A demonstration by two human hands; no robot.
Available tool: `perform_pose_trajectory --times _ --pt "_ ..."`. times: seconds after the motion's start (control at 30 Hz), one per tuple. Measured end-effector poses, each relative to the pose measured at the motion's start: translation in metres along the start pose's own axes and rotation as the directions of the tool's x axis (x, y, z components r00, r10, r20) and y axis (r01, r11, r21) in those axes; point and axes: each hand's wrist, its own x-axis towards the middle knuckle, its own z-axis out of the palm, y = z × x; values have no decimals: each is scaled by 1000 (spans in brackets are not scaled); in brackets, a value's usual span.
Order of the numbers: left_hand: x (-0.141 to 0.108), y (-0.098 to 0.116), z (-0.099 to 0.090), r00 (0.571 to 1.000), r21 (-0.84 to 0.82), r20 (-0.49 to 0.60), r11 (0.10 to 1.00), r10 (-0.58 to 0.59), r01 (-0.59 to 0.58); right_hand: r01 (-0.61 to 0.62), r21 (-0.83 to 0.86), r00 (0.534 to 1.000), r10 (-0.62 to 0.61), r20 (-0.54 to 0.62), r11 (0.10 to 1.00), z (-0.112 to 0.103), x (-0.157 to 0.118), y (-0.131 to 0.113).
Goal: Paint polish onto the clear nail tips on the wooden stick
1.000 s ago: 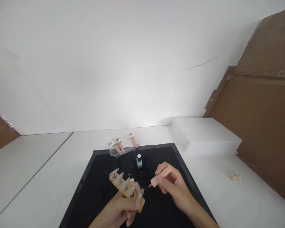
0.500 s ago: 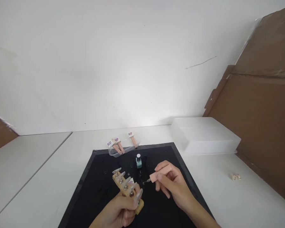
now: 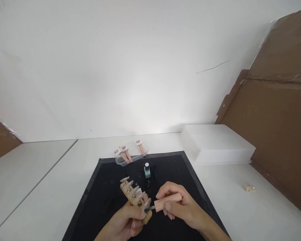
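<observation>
Brush [image 3: 150,208] now at nail tip [image 3: 147,202] edge

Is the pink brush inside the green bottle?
No, the brush is by a clear nail, while the bottle stands apart on the black mat.

Left fingers [image 3: 133,212] partly hide the wooden strip [image 3: 133,201]; labels [image 3: 118,152] too small to read

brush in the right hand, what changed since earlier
The right hand has moved the pink brush down-left, its tip now at the nearest clear nail. The left hand holds the wooden stand slightly steeper. Nothing was taken or released; the teal bottle and plastic tray stayed put.
</observation>
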Motion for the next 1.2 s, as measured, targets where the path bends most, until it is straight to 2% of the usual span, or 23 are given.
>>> perform_pose_trajectory --times 0.1,0.27,0.47,0.57,0.7,0.8,0.9,1.07,1.13,1.2 --pt "-1 1 1 1000 -12 6 1000 2 -2 8 -81 1000 -8 7 997 1 -3 -8" --pt "-1 -1 -1 1000 -22 4 1000 0 1 128 -253 992 -123 35 959 1 -1 -13" --pt "-3 -1 -4 999 -42 38 999 6 -4 170 -381 974 -215 -78 909 -1 1 -12" --pt "-4 0 -4 999 -41 44 999 2 -1 214 -358 959 -265 -99 909 -1 1 -14" --pt "-4 1 -3 999 -13 35 1000 15 -14 290 -300 952 -305 -2 909 3 0 -17" --pt "-3 1 -1 999 16 34 1000 18 -19 308 -328 950 -308 52 893 6 -1 -16" --pt "-3 0 0 999 41 37 999 22 -23 265 -375 960 -280 15 889 7 0 -14" --pt "-3 -1 -1 1000 36 17 999 22 -23 161 -355 964 -224 -145 921 3 2 -14" --pt "-2 -1 -2 999 50 33 998 22 -23 185 -333 959 -244 -145 925 2 1 -14" --pt "-2 0 -2 999 68 41 997 21 -24 236 -324 958 -276 -82 916 1 0 -13"
